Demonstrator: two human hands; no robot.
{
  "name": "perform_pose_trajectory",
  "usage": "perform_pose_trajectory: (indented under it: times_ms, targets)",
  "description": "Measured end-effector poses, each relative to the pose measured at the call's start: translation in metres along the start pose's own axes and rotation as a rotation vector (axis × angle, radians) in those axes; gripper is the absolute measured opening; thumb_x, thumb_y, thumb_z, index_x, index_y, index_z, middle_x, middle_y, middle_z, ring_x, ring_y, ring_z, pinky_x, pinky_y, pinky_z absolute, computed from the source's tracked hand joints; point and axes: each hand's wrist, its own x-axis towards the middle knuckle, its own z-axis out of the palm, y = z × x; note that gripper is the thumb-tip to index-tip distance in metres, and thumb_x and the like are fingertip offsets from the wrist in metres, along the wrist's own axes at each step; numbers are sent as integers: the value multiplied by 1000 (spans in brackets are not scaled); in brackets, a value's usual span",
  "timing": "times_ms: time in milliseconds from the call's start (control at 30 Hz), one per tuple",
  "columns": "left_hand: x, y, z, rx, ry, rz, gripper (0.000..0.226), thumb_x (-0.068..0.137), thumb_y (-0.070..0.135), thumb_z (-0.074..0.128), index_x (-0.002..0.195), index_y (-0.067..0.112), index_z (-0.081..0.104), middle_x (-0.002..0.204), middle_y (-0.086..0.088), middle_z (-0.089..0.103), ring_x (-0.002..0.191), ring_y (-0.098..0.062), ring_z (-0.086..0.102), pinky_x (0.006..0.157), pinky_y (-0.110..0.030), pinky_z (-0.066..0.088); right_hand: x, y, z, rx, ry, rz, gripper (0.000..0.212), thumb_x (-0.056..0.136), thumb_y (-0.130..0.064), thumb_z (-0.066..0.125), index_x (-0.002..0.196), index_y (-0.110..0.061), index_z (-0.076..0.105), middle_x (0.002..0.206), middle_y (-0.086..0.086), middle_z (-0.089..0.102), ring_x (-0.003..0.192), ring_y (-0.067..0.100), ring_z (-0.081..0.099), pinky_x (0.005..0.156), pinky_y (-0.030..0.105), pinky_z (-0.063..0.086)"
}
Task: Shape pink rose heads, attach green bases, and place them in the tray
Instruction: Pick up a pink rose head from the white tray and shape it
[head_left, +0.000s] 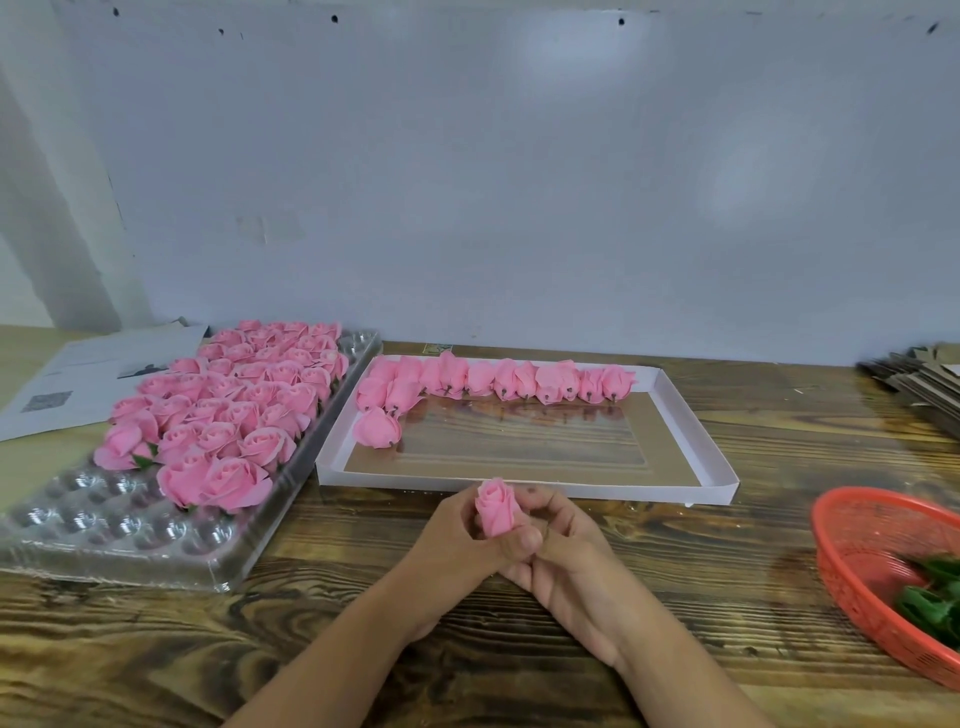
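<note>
Shaping is the step in hand, as I judge it. Both hands hold one pink rose (496, 508) upright above the table (363, 623), just in front of the white tray (524, 488). The left hand (457, 540) has its fingers curled round the rose with the thumb pressed at its lower part; the right hand (566, 561) pinches it from the other side. I cannot tell if a green base is already on it, because the fingers hide the bottom. The green bases (930, 597) lie in the red basket (852, 525) at the right, well apart. The next move probably needs the right hand to let go and reach to the basket, while the left hand holds the rose gently so the petals are not crushed.
</note>
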Motion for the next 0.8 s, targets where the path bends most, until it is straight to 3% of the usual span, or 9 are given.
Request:
perform_pose_trajectory:
  times_ms: [67, 167, 300, 433, 667, 800]
  targets:
    - [0, 1, 1, -14, -8, -4, 56, 68, 63, 84, 106, 24, 72, 112, 1, 74, 111, -16, 68, 90, -25, 55, 0, 0, 1, 11, -28, 31, 53, 74, 1, 75, 121, -2, 51, 110, 20, 72, 97, 25, 71, 81, 34, 60]
    - [-2, 5, 4, -62, -30, -7, 44, 68, 63, 83, 100, 35, 75, 125, 8, 70, 120, -9, 63, 92, -19, 52, 0, 0, 3, -8, -51, 89, 59, 77, -7, 74, 130, -1, 49, 115, 18, 71, 97, 22, 70, 78, 31, 59]
    - [-2, 6, 5, -123, -36, -35, 61, 72, 64, 81, 124, 34, 69, 121, -1, 72, 120, -19, 65, 100, -30, 52, 0, 0, 3, 8, -77, 108, 62, 77, -15, 79, 131, -2, 51, 112, 15, 71, 90, 18, 71, 76, 29, 59]
    - [-1, 5, 7, -152, -3, -56, 61, 71, 65, 80, 123, 34, 71, 122, -3, 72, 122, -19, 64, 105, -35, 51, 1, 1, 3, 33, -92, 100, 54, 79, -16, 78, 126, -3, 56, 114, 17, 71, 93, 19, 72, 76, 29, 59]
    - [0, 6, 9, -167, 82, -90, 41, 87, 49, 65, 116, 21, 75, 119, -1, 73, 117, -16, 67, 94, -27, 55, 0, 1, 2, 87, -100, 117, 38, 81, -7, 70, 118, -3, 65, 112, 22, 65, 94, 24, 68, 80, 33, 59]
    - [0, 6, 6, -202, 127, -122, 36, 93, 44, 58, 116, 23, 75, 117, -5, 74, 114, -17, 69, 91, -28, 56, -1, 1, 3, 23, -97, 99, 50, 83, -4, 62, 132, 3, 53, 118, 22, 68, 103, 27, 69, 85, 35, 59]
